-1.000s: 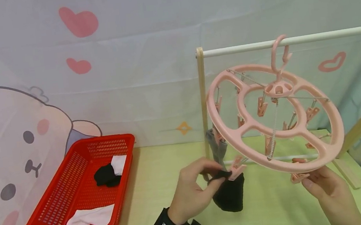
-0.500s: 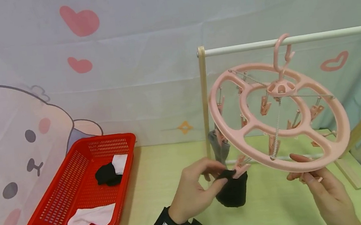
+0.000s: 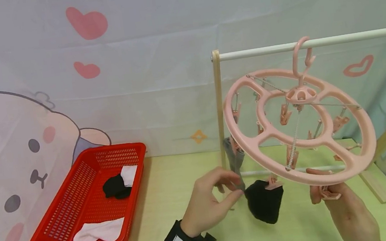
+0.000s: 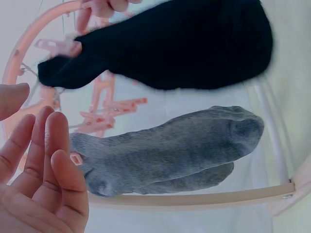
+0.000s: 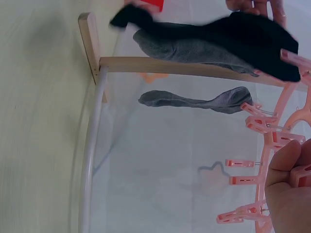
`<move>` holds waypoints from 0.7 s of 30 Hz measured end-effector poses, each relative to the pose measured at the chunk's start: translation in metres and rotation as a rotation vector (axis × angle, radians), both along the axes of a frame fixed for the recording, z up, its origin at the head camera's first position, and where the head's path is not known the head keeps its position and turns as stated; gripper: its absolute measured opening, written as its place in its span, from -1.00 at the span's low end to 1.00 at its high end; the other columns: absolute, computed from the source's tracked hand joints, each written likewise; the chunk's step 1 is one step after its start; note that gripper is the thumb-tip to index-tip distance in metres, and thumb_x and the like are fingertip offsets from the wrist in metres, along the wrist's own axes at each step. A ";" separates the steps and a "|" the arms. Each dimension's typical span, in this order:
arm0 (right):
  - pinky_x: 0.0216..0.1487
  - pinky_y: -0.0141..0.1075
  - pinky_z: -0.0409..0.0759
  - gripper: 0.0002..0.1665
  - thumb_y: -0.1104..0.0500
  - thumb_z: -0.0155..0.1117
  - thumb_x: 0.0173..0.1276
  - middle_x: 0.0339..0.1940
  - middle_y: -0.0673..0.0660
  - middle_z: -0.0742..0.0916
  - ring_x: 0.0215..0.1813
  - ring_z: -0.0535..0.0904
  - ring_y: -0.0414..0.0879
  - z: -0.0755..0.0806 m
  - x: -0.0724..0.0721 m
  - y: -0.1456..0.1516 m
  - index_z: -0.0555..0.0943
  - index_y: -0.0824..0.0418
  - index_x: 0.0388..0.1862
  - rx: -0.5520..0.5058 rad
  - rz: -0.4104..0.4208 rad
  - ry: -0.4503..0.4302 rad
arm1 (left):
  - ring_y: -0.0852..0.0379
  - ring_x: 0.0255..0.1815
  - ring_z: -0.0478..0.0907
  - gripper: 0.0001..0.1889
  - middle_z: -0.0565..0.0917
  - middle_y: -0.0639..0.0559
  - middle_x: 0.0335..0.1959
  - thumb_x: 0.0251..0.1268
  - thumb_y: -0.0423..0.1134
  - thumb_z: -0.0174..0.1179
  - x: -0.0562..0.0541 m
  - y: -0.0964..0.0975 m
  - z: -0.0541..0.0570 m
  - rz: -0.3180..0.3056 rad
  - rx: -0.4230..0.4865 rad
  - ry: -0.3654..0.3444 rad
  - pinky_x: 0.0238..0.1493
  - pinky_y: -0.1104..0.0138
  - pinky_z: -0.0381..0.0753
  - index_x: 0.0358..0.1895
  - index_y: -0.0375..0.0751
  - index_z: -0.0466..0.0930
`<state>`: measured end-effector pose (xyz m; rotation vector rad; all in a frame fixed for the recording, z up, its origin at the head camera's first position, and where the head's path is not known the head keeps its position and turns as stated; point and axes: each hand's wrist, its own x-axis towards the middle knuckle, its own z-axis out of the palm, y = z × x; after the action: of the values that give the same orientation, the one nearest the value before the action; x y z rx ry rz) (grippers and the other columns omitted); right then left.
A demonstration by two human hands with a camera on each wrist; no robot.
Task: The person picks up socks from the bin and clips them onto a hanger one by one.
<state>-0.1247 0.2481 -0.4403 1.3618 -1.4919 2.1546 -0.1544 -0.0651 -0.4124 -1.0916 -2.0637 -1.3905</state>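
Note:
A black sock (image 3: 265, 202) hangs from a pink clothespin (image 3: 273, 183) on the near edge of a round pink clip hanger (image 3: 254, 147). My left hand (image 3: 214, 198) is just left of the sock, apart from it in the head view, with nothing between thumb and fingers; the left wrist view shows the fingers (image 4: 36, 141) loosely extended. My right hand (image 3: 348, 208) holds the hanger's lower right rim from below, with another clothespin (image 3: 330, 193) against its fingers. Grey socks (image 4: 170, 150) hang at the hanger's left side, partly hidden in the head view.
The hanger hooks over a white rod (image 3: 253, 52) on a wooden-post rack (image 3: 220, 105). On the table (image 3: 172, 187) at left stands a red basket (image 3: 90, 181) with black socks (image 3: 116, 187) and white socks (image 3: 99, 231). A printed curtain (image 3: 159, 80) hangs behind.
My left hand has let go of the black sock, which now swings to the right under its clothespin. My right hand has shifted its fingers under the rim, and the hanger has moved slightly right.

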 end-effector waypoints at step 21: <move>-0.11 -0.23 0.07 -0.35 0.44 -0.85 0.48 -0.09 0.13 0.47 -0.04 0.30 -0.04 -0.002 0.006 -0.017 0.37 0.39 -0.04 0.106 -0.089 0.075 | 0.18 -0.18 0.69 -0.75 0.76 0.06 -0.10 0.35 -0.32 0.38 -0.003 -0.048 0.013 0.143 -0.042 -0.058 -0.21 0.29 0.66 0.04 -0.01 0.67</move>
<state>-0.1191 0.2310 -0.4426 1.3653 -1.6257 1.9754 -0.1571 -0.1130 -0.3993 -0.9103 -2.1749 -1.3297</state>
